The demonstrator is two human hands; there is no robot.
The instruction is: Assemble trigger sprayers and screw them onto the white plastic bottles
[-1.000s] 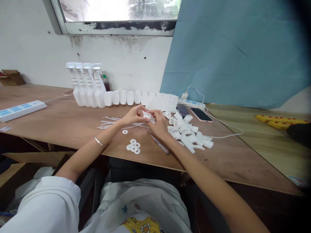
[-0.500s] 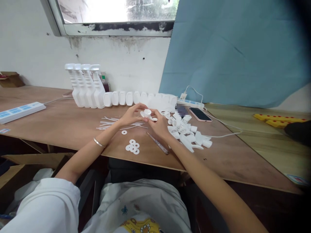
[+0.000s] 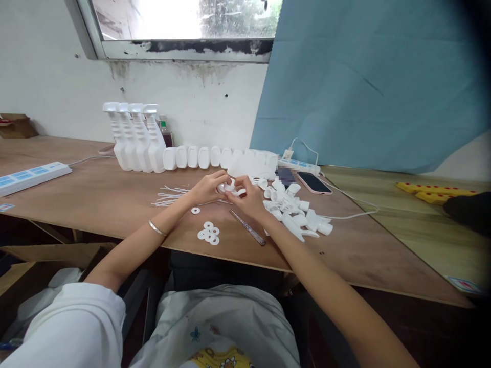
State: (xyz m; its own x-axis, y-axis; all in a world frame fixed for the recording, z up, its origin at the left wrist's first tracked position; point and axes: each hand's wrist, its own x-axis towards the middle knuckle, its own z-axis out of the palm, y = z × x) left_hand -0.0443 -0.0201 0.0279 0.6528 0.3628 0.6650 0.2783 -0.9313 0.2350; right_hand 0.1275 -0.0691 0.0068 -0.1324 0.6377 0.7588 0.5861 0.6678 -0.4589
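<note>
Between my two hands, just above the table, is a white plastic spray trigger head [image 3: 229, 187], partly covered by fingers. My left hand [image 3: 209, 188] is closed on its left side, and my right hand [image 3: 248, 198] grips it from the right. Below the hands a screwdriver [image 3: 248, 228] with a clear handle lies slantwise on the table. Flat white ring washers [image 3: 209, 233] sit in a small cluster near the front edge, with a single washer [image 3: 195, 210] apart from them. Thin white tubes [image 3: 169, 196] lie behind my left wrist.
Loose white spray-head parts [image 3: 295, 207] are heaped right of my hands. Standing spray bottles [image 3: 140, 138] and a row of white bottles [image 3: 204, 157] line the back. A phone [image 3: 314, 183], a cable and power strips [image 3: 34, 176] lie farther out.
My hands have closed in around the spray head, and my fingers now cover more of it. The head has tilted and dropped slightly. The view has shifted a little.
</note>
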